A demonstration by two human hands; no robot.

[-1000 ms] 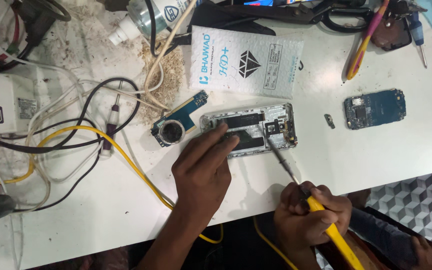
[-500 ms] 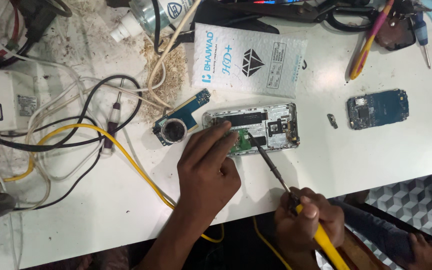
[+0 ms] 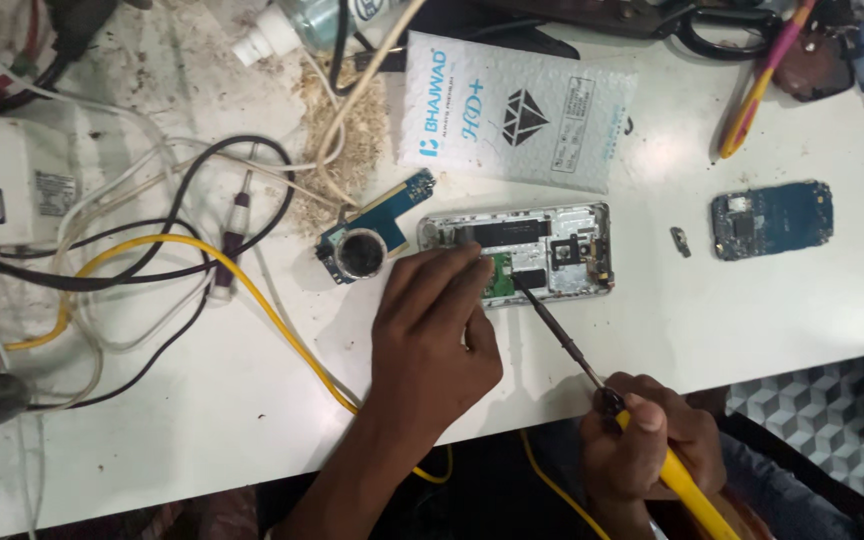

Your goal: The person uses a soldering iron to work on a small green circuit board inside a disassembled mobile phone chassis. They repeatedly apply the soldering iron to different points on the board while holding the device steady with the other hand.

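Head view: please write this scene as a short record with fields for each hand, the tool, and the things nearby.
Left hand: fingers press on the opened phone
Right hand: grips the yellow-handled soldering iron
Tool tip: on the phone's green board
Near phone: blue circuit strip, white packet, separate blue board
Surface: white table with tangled cables

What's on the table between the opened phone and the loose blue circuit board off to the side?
In the head view, one small dark metal part lies between the opened phone and the blue circuit board; otherwise bare white table.
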